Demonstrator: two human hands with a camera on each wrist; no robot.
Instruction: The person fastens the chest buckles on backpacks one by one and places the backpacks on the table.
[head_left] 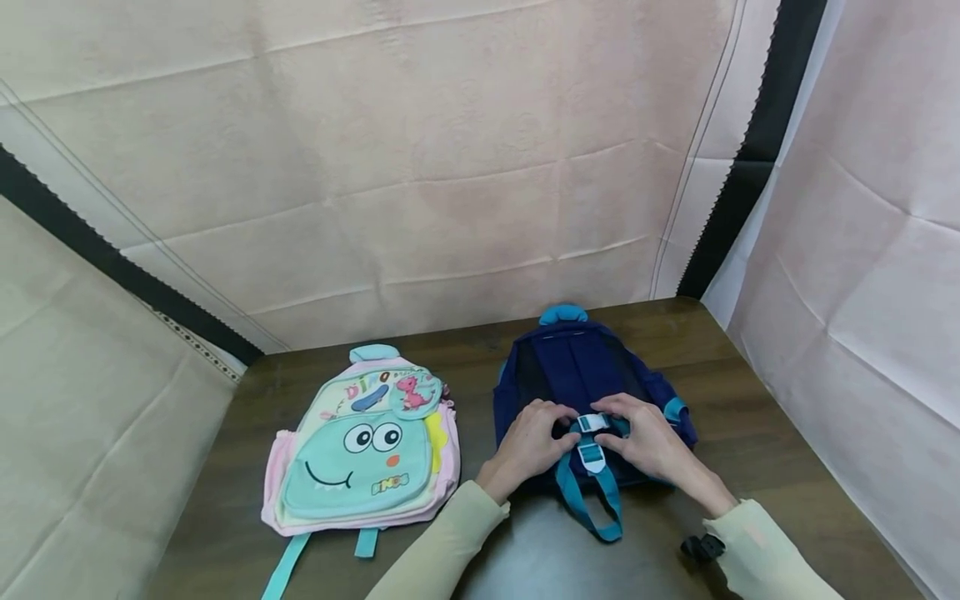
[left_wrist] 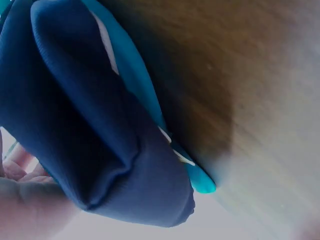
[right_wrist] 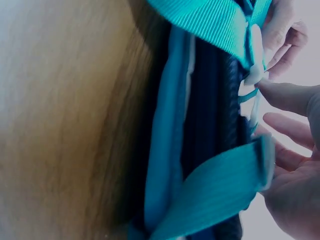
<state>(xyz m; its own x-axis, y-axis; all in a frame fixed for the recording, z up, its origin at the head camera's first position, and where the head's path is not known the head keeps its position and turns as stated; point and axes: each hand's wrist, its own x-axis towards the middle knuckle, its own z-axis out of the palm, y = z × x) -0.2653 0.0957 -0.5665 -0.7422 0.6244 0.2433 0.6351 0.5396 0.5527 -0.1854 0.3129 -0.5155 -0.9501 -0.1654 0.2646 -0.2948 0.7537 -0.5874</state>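
A navy backpack [head_left: 570,367] with a turquoise top handle [head_left: 563,314] lies on the table, its back panel and straps facing up. At its lower middle, my left hand [head_left: 531,442] pinches turquoise strap [head_left: 576,483] beside a white buckle [head_left: 592,422]. From the other side, thumb and forefinger of my right hand [head_left: 651,440] pinch at this buckle. Just below sits a white strap adjuster [head_left: 592,457], with a loop of webbing hanging toward me. The right wrist view shows the right thumb [right_wrist: 290,97] against a white plastic piece; navy fabric [left_wrist: 90,100] hides most of the left fingers in the left wrist view.
To the left lies a pink and mint children's backpack [head_left: 356,467] with a cartoon face, a turquoise strap [head_left: 285,567] trailing toward the front. Both bags rest on a dark wooden table [head_left: 480,367]. Pale fabric walls [head_left: 450,167] with black edging stand behind and at the sides.
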